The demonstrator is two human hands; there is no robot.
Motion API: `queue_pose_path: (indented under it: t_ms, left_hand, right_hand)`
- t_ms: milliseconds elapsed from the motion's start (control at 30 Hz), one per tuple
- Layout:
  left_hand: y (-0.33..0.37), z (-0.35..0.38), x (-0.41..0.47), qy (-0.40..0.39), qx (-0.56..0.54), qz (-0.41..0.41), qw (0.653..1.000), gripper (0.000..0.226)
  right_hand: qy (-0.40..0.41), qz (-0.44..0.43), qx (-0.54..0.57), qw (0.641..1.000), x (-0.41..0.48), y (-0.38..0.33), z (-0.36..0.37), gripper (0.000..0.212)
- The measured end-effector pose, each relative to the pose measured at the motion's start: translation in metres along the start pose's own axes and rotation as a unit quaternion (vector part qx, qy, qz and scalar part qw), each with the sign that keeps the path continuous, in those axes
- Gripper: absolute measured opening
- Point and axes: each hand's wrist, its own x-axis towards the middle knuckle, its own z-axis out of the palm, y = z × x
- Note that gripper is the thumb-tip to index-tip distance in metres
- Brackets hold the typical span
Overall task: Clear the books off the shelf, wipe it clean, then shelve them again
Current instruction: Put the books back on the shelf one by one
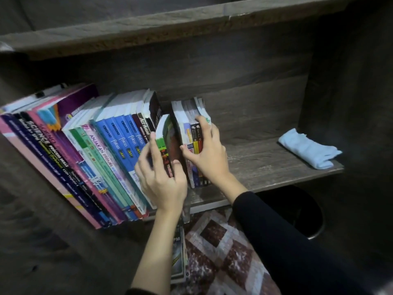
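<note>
One cloth; four blue fokus books well left of it. Left hand gripped one green book; right hand clasped paperbacks nearer cloth.

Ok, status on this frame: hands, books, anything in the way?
Left hand grips the green book in the gap. Right hand grips the small book group beside it. Blue cloth on shelf, off right, clear of both.

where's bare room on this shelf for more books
Bare shelf board lies between the small book group gripped by the right hand and the blue cloth at the right end. Leftward is crowded: the leaning book row fills it, and the left hand holds a green book in the gap.
</note>
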Motion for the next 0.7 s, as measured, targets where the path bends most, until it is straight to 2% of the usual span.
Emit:
queue_pose_path:
  t_ms: [100,300,533,600,700]
  left_hand:
    - [-0.008,0.009,-0.005,0.022,0.004,0.003,1.0,0.076]
    - [-0.019,0.021,-0.015,0.015,0.0,0.007,1.0,0.067]
    - [-0.023,0.041,-0.007,0.032,0.049,-0.022,0.998,0.059]
    - [-0.025,0.039,-0.008,0.013,0.046,-0.022,0.999,0.058]
    - [-0.039,0.026,-0.027,-0.074,0.029,0.037,0.996,0.062]
  right_hand:
    - [0.002,0.001,0.003,1.0,0.001,-0.001,0.0,0.079]
    - [-0.002,-0.003,0.001,1.0,0.0,-0.003,0.001,0.078]
    - [0.006,-0.012,0.0,1.0,0.0,-0.003,0.003,0.079]
    - [0.007,-0.011,0.002,1.0,0.0,-0.004,0.002,0.079]
    - [0.005,-0.005,0.014,1.0,-0.001,-0.005,0.0,0.086]
